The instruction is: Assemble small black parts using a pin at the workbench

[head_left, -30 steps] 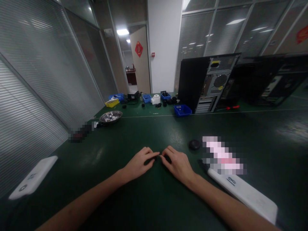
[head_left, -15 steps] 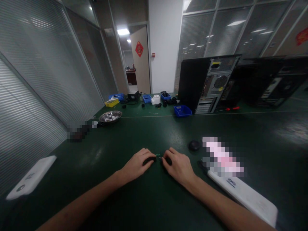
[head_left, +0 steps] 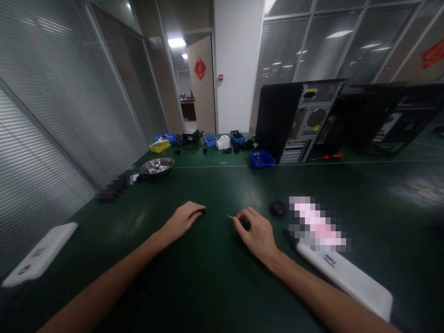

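My left hand (head_left: 183,219) is above the green table, its fingers pinched around a small black piece (head_left: 203,211). Only an edge of that piece shows at the fingertips, so its kind is unclear. To the right, my right hand (head_left: 255,231) is closed on a thin metal-tipped tool (head_left: 230,217). Its bright tip points left toward my other hand, and a dark part shows inside the curled fingers. A gap of table separates the two hands. A round black object (head_left: 278,208) lies just beyond my right hand.
A white power bank marked 18 (head_left: 347,273) lies by my right forearm, another white slab (head_left: 40,254) at far left. A metal bowl (head_left: 157,166) holds small pieces. Blue bins (head_left: 262,159), a yellow tray (head_left: 160,146) and a computer tower (head_left: 277,120) stand at the back.
My left hand has moved left and away from my right hand, with the black piece. The small green part seen between the hands no longer shows. My right hand keeps the tool.
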Motion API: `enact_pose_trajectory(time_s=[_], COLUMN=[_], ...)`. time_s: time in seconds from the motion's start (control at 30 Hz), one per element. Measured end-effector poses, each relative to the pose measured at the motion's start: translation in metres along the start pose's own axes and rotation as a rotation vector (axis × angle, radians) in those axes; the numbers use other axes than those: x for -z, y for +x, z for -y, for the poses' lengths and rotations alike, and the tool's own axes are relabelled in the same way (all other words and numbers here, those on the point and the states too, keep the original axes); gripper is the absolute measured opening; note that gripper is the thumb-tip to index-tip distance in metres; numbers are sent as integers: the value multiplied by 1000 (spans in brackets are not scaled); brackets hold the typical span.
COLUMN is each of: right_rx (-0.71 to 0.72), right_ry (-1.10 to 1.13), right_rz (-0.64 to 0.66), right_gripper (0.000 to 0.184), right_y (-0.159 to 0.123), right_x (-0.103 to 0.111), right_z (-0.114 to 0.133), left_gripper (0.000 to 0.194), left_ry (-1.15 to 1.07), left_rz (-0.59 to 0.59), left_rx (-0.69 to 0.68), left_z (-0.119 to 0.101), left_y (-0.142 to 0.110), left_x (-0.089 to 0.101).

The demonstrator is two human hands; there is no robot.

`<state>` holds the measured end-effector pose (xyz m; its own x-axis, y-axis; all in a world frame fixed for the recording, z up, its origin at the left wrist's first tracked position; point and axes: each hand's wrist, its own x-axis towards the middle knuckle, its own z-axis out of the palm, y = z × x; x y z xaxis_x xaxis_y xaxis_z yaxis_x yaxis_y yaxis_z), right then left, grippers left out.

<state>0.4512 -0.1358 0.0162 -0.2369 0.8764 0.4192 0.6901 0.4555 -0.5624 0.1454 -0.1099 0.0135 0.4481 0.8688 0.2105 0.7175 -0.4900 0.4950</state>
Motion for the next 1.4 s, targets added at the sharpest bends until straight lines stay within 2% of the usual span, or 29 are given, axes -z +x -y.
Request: enact_pose_trajectory(time_s=[0.13,0.2,0.3,0.37,0.7,1.03,1.4], right_rx=[9,9,13,15,29,32,33], right_ry=[26,28,23,18,12,16,16], right_rz=[24,29,32,33,58,69,59], right_gripper=[22,22,21,21,23,23,22], right_y=[0,0,0,0,0,0,0], right_x=[2,2,-1,-2,0,0,-3], right_z=[0,0,-1,-1,2,1,-1], left_gripper=[40,41,42,42,44,43,46], left_ry=[168,285,358,379,438,534,579], left_rz=[-194,-294,-376,-399,-507,-439,-470], left_rx=[360,504,641,697,760,627,647], left_z=[90,126,158,168,186,180,183], left_y=[-35,-58,-86,-96,-97,-96,-99], left_x=[56,85,117,126,117,114,113])
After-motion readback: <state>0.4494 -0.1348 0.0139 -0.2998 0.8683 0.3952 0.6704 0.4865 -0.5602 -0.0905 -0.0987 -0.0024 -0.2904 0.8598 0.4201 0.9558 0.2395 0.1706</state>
